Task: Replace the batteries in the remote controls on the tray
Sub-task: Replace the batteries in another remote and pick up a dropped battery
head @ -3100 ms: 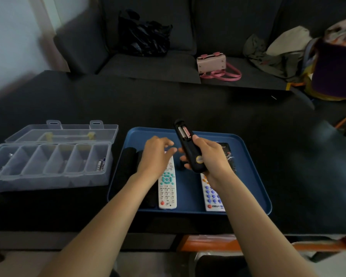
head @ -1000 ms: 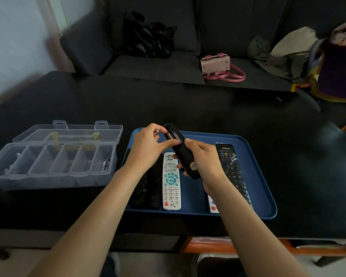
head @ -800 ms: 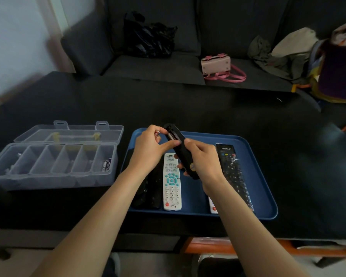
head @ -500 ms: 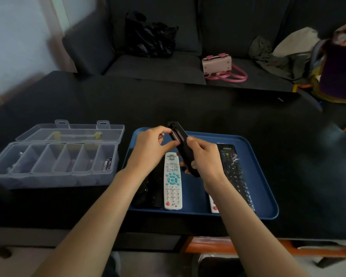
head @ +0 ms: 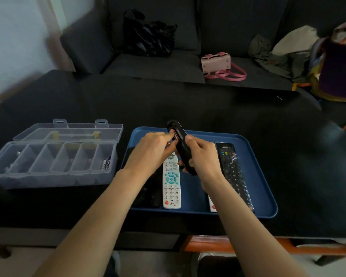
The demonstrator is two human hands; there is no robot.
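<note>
A: While the right hand (head: pixel 203 156) is wrapped around the black remote (head: pixel 183 148), we see that remote raised above the blue tray (head: pixel 266 196), tilted with its far end up and its open back turned toward us.

B: We agree. The fingers there are curled tightly round its lower half, thumb on top. And the left hand (head: pixel 150 154)?

A: Its fingertips (head: pixel 171 135) are pinched together at the open battery bay, touching something reddish in the slot. We take that for a battery, but we cannot tell whether the pinch actually grips it.

B: On the tray below we make out a white remote (head: pixel 171 180) with teal buttons lying flat, just left of the held one. A long black remote in clear wrap (head: pixel 235 172) lies toward the right side.

A: We also see a dark remote (head: pixel 150 194) at the tray's near left, partly under the left forearm, and a corner of another white one (head: pixel 212 204) beside the right wrist.

B: Left of the tray stands a clear compartment box (head: pixel 48 164) with its lid open. In its rightmost compartment we see a couple of batteries (head: pixel 106 162).

A: All of this rests on the black table (head: pixel 288 156). Beyond its far edge we see a dark sofa (head: pixel 158 64) with a pink handbag (head: pixel 218 64) on it.
</note>
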